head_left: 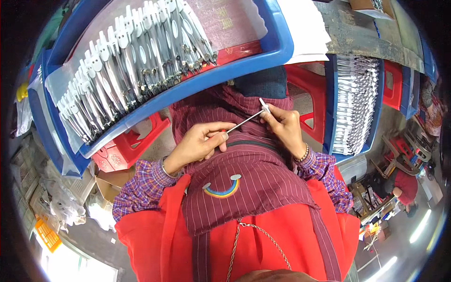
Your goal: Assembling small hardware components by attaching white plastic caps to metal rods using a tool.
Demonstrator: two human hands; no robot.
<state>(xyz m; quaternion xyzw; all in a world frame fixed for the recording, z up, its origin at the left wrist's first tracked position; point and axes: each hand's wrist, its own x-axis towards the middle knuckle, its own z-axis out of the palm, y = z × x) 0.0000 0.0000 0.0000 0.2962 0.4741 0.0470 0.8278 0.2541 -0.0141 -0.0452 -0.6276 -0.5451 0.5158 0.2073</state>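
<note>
left hand (pixel 201 144) angles inward from lower left, thumb and fingers clamped on one end of the rod (pixel 245 121); right hand (pixel 283 125), wrist bent inward, pinches near its white end. a blue tray (pixel 225 71) ahead holds a fanned row of silver pieces (pixel 127 58); a side tray (pixel 330 101) at right is packed with stacked ones. the rod is above the lap, between the hands, long axis slanting away and rightward, white end farther from the body.

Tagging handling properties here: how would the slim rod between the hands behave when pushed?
The slim rod is probably stiff, running straight from the left hand to the right hand. It looks light and apt to roll, being so thin; the white piece at its right end, if attached, could hinder rolling.
</note>
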